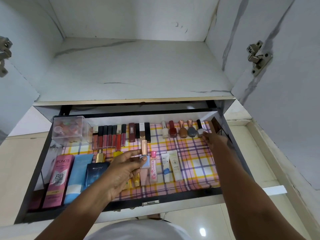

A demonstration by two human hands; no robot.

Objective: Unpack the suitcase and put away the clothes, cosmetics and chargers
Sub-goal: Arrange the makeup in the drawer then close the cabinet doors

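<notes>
An open drawer (230, 135) lined with checked paper holds cosmetics. My left hand (123, 168) pinches a light blue nail polish bottle (144, 157) with a rose-gold cap, held over the front row. My right hand (213, 140) reaches to the back right and its fingertips hold a silver nail polish bottle (200, 131) with a black cap, standing at the end of a row of nail polishes (181, 130). Lip glosses (109, 138) stand along the back. A pink Pond's BB cream box (58, 177), a blue tube (78, 175) and a dark perfume box (95, 174) lie at the front left.
A clear plastic box (69, 128) with small colourful items sits in the drawer's back left corner. Small tubes (171, 166) and a pink Gulabari bottle (153, 167) lie at mid front. Above is a bare marble-patterned shelf (131, 70). Cupboard doors stand open both sides, hinge (258, 57) at right.
</notes>
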